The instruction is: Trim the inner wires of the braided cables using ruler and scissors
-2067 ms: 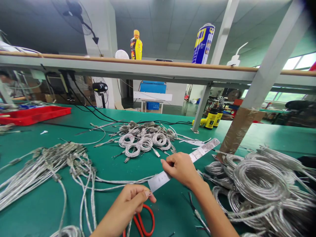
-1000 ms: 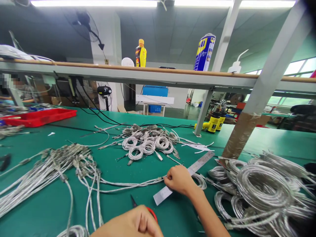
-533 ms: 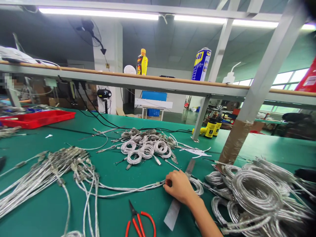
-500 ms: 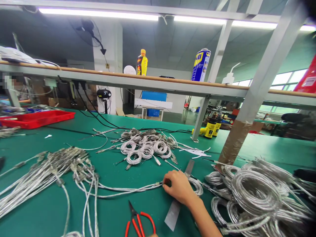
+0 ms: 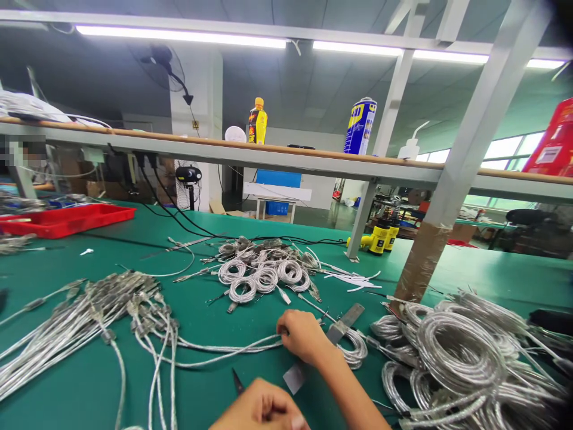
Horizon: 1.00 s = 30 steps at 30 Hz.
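Observation:
My right hand point(image 5: 302, 335) is closed in a pinch at the ends of several clear-jacketed silver cables point(image 5: 228, 348), which run in from the left. Beneath that hand and forearm lies a flat metal strip point(image 5: 350, 319), and a small cable coil point(image 5: 356, 349) rests against the strip. At the bottom edge my left hand point(image 5: 264, 406) has its fingers curled together; whatever they hold, if anything, is hidden. Only the dark tip of the pliers point(image 5: 237, 381) shows beside the left hand, their red handles being covered.
Small cable coils point(image 5: 266, 278) are heaped mid-table, near white strips point(image 5: 353, 279). Larger coils point(image 5: 461, 346) pile up at right, and a bundle of cables point(image 5: 111, 292) spreads at left. A red tray point(image 5: 67, 221), a shelf post point(image 5: 430, 257) and yellow bottles point(image 5: 380, 239) stand farther back.
My right hand has moved left along the cable ends. The left hand has risen into view over the pliers' handles. The metal strip has turned slightly.

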Tool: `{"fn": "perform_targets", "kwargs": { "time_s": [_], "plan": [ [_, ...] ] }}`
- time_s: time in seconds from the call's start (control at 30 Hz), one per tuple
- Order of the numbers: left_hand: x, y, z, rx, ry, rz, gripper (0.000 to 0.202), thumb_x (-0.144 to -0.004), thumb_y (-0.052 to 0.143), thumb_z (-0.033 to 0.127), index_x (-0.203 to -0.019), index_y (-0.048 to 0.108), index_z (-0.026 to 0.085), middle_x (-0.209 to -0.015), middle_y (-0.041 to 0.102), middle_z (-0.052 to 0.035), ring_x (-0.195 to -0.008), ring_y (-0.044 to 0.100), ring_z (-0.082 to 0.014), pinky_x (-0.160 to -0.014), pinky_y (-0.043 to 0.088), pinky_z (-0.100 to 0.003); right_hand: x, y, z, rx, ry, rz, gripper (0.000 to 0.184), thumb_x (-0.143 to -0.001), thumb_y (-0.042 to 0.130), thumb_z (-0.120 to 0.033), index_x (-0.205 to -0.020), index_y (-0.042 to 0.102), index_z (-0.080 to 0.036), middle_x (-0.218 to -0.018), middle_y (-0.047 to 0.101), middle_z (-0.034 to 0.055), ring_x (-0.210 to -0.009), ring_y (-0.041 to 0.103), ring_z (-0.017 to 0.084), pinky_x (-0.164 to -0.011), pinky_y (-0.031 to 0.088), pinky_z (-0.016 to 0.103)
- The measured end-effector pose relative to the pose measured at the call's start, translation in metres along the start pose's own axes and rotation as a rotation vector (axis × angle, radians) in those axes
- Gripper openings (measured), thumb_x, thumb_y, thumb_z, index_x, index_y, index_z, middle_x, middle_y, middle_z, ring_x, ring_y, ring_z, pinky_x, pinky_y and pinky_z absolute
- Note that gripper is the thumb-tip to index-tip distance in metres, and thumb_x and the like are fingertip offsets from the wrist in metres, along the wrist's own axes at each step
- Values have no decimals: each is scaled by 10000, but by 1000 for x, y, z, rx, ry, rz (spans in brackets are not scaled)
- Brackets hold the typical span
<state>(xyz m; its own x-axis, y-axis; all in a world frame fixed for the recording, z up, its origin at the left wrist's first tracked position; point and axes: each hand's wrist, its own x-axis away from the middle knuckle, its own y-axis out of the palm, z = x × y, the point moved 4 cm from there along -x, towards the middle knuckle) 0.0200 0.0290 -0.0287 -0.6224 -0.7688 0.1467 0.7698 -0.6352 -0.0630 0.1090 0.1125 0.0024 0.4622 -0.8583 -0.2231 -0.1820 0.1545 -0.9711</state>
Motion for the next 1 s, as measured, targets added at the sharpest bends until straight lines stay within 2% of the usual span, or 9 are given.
{"fn": "perform_targets", "kwargs": {
  "time_s": [0.1, 0.17, 0.23, 0.4, 0.47, 0.57, 0.77, 0.9, 1.0],
  "plan": [
    [12, -25, 24, -84, 131, 351, 421, -710, 476, 504, -743, 648, 122, -445, 524, 19, -433, 436, -97, -444, 299, -201, 1, -13, -11, 4, 14, 87, 220, -694, 455, -86, -799, 608, -206, -822, 609, 21, -727, 562, 159, -615, 364, 237],
    [23, -44, 39, -141, 216, 612, 340, -741, 474, 435, -772, 638, 138, -549, 596, -10, -572, 525, -150, -555, 381, -228, 8, -18, -23, -5, 22, 146, 232, -732, 425, -79, -849, 576, -211, -866, 583, 22, -792, 538, 159, -661, 370, 238],
    [30, -57, 46, -193, 233, 747, 289, -733, 501, 386, -845, 634, 155, -723, 649, -40, -712, 557, -193, -645, 411, -254, 18, -18, -35, -41, 17, 204, 250, -756, 399, -66, -884, 553, -218, -905, 559, 22, -825, 516, 155, -682, 382, 233],
    [19, -56, 34, -217, 226, 594, 262, -734, 497, 313, -889, 645, 161, -907, 654, -80, -840, 566, -201, -764, 417, -267, 49, -6, -47, -353, -82, 347, 342, -720, 373, -9, -924, 556, -213, -1011, 544, 49, -888, 509, 174, -751, 412, 268],
    [13, -51, 22, -187, 158, 529, 328, -741, 477, 324, -1003, 585, 159, -915, 633, -84, -637, 578, -156, -605, 452, -248, 57, -2, -43, -524, -100, 338, 399, -672, 365, 21, -911, 575, -220, -1034, 542, 48, -914, 516, 168, -774, 415, 264],
    [6, -46, 5, -151, 43, 447, 431, -724, 486, 334, -1121, 480, 166, -776, 596, -36, -393, 443, -84, -393, 352, -206, 64, 2, -34, -813, -93, 361, 432, -631, 346, 43, -836, 611, -229, -1043, 544, 35, -948, 515, 154, -817, 403, 261],
    [4, -48, 7, -269, 143, 494, 379, -740, 489, 390, -1025, 543, 145, -521, 384, 63, -476, 337, -98, -443, 246, -199, 62, 35, -26, -1424, 97, 549, 354, -733, 452, -147, -1069, 510, -242, -1239, 396, 74, -1064, 443, 215, -886, 362, 368],
    [5, -49, 12, -274, 132, 510, 395, -740, 478, 429, -966, 578, 120, -512, 381, 59, -473, 327, -96, -437, 225, -199, 57, 49, -29, -1761, 135, 531, 594, -674, 596, -300, -1212, 345, -327, -1298, 326, 48, -1028, 471, 219, -849, 385, 365],
    [7, -46, 16, -240, 117, 505, 378, -741, 482, 409, -953, 586, 113, -490, 448, 43, -474, 392, -112, -448, 271, -199, 58, 42, -27, -1790, 255, 492, 517, -685, 601, -345, -1166, 419, -300, -1123, 491, 50, -834, 547, 168, -717, 433, 292]
  ]
}}
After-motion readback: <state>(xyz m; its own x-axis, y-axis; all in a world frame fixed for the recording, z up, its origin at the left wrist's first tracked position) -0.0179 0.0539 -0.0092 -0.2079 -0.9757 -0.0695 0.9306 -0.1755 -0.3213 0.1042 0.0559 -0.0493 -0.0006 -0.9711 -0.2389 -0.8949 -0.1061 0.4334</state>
